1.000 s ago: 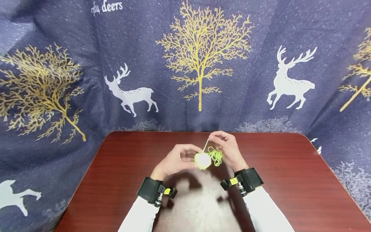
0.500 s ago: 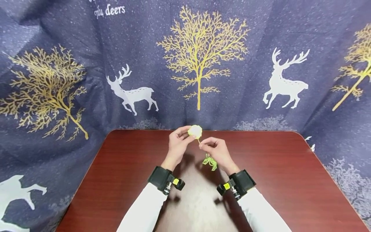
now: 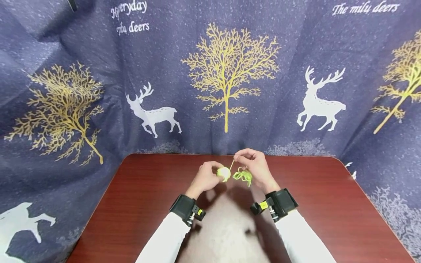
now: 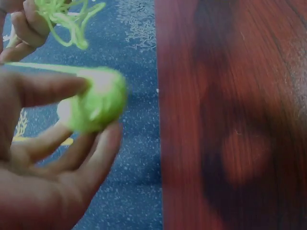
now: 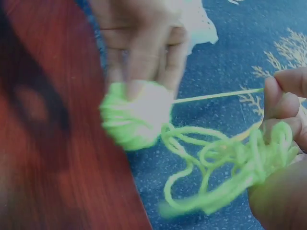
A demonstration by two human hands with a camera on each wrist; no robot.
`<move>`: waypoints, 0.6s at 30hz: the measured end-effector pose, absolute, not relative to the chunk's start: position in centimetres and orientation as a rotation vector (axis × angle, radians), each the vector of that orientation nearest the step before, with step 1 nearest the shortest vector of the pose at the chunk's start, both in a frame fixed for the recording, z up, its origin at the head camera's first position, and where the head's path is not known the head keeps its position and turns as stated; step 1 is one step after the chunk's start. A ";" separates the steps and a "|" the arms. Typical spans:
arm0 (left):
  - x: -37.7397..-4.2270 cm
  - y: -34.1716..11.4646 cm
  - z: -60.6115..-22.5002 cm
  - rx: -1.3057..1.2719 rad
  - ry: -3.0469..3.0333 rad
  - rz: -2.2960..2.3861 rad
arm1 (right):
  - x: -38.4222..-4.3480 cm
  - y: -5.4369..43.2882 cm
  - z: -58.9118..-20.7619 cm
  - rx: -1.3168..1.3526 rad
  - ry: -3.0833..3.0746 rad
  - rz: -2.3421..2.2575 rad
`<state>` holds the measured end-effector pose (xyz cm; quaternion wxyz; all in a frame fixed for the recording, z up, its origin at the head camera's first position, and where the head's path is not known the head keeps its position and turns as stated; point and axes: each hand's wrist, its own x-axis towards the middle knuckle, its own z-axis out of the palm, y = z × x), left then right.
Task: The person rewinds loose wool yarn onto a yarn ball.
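A small yellow-green ball of yarn [image 3: 224,174] is gripped between the thumb and fingers of my left hand [image 3: 206,178], above the table. From the ball a taut strand of yarn [image 5: 216,96] runs to my right hand [image 3: 258,168], whose thumb and index finger pinch it. Loose loops of the same yarn [image 5: 230,158] hang from the right palm, partly hidden by the curled fingers there. In the left wrist view the wound ball [image 4: 98,100] is slightly blurred, thumb on one side and fingers on the other.
A reddish-brown wooden table [image 3: 138,204] with rounded far corners lies beneath both hands. Behind it hangs a dark blue cloth [image 3: 263,120] printed with trees and white deer. Each wrist wears a black strap [image 3: 285,203] with a small camera.
The left hand has brought the ball down from its raised spot of half a second ago. The right hand has moved up and outward, and the strand between them is longer.
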<state>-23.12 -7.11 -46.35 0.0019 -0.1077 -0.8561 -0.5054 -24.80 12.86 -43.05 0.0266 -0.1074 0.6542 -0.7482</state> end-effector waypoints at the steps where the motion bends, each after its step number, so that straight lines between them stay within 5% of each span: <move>1: -23.1 -7.2 -46.5 -0.386 -2.715 -1.598 | -24.9 12.9 -43.0 -0.321 1.985 -2.335; 13: -21.8 -9.0 -46.3 -1.040 -2.345 -2.377 | -26.1 13.9 -44.6 -0.255 1.880 -2.399; 18: -21.6 -8.8 -45.4 -1.030 -1.940 -2.590 | -25.9 13.3 -46.2 -0.192 1.896 -2.380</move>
